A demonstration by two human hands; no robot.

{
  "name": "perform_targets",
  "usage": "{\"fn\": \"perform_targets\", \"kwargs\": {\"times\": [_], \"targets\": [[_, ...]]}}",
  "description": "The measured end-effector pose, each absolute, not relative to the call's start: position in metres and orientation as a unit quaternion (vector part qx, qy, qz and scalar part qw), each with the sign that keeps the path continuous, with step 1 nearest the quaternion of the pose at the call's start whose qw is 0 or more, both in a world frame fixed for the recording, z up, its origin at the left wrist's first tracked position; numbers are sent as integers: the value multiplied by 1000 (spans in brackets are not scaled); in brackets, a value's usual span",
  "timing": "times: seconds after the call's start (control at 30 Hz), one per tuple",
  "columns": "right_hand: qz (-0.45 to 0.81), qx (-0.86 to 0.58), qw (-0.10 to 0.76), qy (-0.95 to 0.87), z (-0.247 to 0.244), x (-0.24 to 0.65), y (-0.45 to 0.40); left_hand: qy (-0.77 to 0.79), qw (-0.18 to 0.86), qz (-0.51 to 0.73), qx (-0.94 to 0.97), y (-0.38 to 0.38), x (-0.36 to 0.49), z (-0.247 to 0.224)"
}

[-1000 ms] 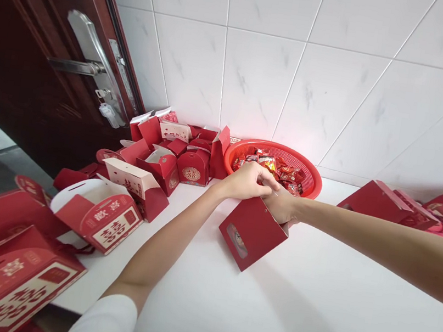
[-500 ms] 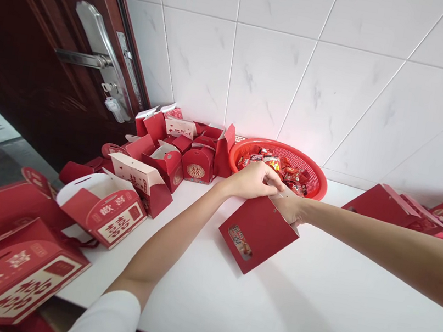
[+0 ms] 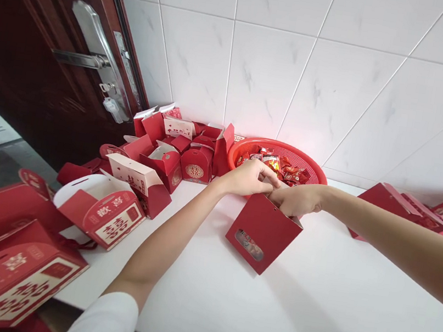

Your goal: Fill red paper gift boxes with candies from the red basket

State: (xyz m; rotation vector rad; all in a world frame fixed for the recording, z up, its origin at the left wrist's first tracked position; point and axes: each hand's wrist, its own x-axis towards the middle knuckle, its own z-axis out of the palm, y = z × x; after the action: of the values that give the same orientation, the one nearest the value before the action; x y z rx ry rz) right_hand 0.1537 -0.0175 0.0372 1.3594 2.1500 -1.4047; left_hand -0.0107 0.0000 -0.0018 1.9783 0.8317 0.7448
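Note:
A red paper gift box (image 3: 264, 233) stands tilted on the white table, its top open. Wrapped sweets show dimly through the oval window low on its front. My left hand (image 3: 250, 178) is closed on the box's upper rim, thumb and fingers pinching the edge. Over the opening is my right hand (image 3: 295, 199), its fingers reaching down inside the box; the fingertips are hidden, so what they hold cannot be seen. Just behind both hands sits a red plastic basket (image 3: 316, 172) with wrapped sweets (image 3: 295, 175) in it.
Several red gift boxes (image 3: 199, 162) cluster at the back left by the wall. Larger open boxes (image 3: 13, 279) line the left side of the white table (image 3: 285, 320). More red boxes (image 3: 390, 208) lie at the right. A brown door (image 3: 27, 20) stands at the left.
My right hand has risen a little, showing more of its back above the opening. The gift box has turned and tipped more upright, shifting slightly right. My left hand keeps its hold.

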Motion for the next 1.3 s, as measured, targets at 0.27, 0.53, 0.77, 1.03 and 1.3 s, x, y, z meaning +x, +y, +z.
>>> {"fn": "perform_targets", "kwargs": {"times": [0.27, 0.53, 0.77, 1.03, 1.3], "targets": [[-398, 434, -54, 806, 71, 203, -27, 384, 352, 288, 804, 0, -13, -2], [-317, 416, -336, 783, 13, 242, -51, 343, 395, 247, 816, 2, -28, 6], [-299, 431, -420, 741, -35, 246, -38, 314, 407, 333, 790, 10, -20, -9], [-330, 475, -408, 706, -35, 240, -44, 316, 409, 348, 782, 12, -13, -17], [-368, 448, -432, 691, -37, 242, -42, 355, 392, 298, 795, 10, -20, -11]]}}
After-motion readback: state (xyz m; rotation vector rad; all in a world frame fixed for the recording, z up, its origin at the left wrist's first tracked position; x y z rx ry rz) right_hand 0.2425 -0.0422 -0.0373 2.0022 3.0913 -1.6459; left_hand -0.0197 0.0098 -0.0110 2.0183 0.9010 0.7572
